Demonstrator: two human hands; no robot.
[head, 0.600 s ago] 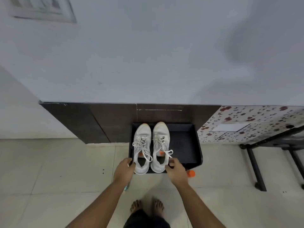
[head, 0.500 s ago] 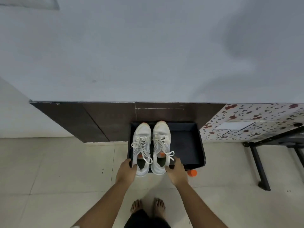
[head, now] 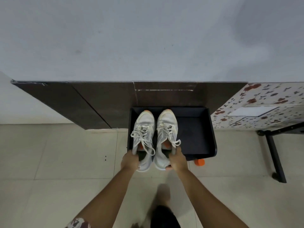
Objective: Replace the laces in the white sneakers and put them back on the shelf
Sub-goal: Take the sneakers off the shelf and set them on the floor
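While both forearms reach up from the bottom of the frame, nearly straight and drawing together toward the centre, each hand holds one white sneaker by its heel. The left hand (head: pixel 130 162) is curled round the heel collar of the left sneaker (head: pixel 145 122), knuckles up. The right hand (head: pixel 178 162) grips the heel of the right sneaker (head: pixel 167 122), its fingers hooked over the collar and a fingertip showing beneath the back of the sole.

The two sneakers sit side by side, toes toward the top of the frame, in the left half of the black shelf (head: pixel 195 134) at centre. Their heels stick out past its lower edge, over the tiled floor (head: pixel 57 153). Whether the soles rest on the shelf I cannot tell. White laces (head: pixel 142 134) are threaded in both and trail loose down the tongues.

A small orange object (head: pixel 199 162) lies on the floor just below the shelf's lower right corner. A dark brown panel (head: pixel 98 104) runs along the wall's foot, and a black metal leg (head: pixel 274 155) stands at right.
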